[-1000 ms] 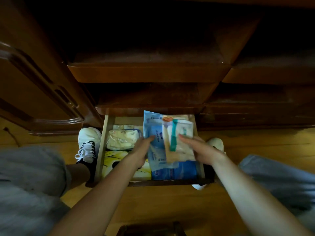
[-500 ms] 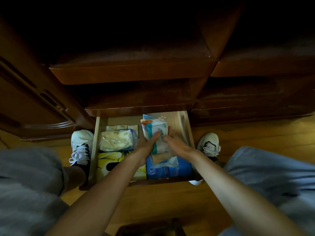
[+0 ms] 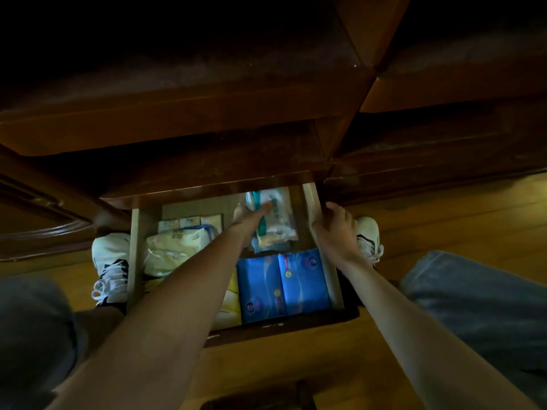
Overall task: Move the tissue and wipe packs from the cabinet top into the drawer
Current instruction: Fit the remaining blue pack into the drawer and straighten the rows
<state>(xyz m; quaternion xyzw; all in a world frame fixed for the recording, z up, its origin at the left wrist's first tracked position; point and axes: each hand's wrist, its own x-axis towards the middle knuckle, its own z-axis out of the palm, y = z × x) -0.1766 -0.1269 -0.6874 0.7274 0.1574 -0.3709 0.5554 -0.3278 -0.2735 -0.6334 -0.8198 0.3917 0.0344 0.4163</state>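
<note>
Drawer [image 3: 334, 279], open: white wipe pack with teal strip [image 3: 273, 216], shifted since a second ago to the back right corner, pressed by the flat left hand [image 3: 251, 216]. Right hand [image 3: 333, 229], withdrawn, loosely open, empty. Blue packs [image 3: 284, 287] at front. Cabinet top unseen; labels illegible.

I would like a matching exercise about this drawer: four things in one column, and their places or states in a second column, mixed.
Things:
1. left hand
2. right hand
3. blue packs
4. pale yellow pack

Places or states:
A. front right of the drawer
B. on the drawer's right wall
C. left part of the drawer
D. pressing the white pack with the teal stripe at the back

Pairs: 1-D, 2-B, 3-A, 4-C
</note>
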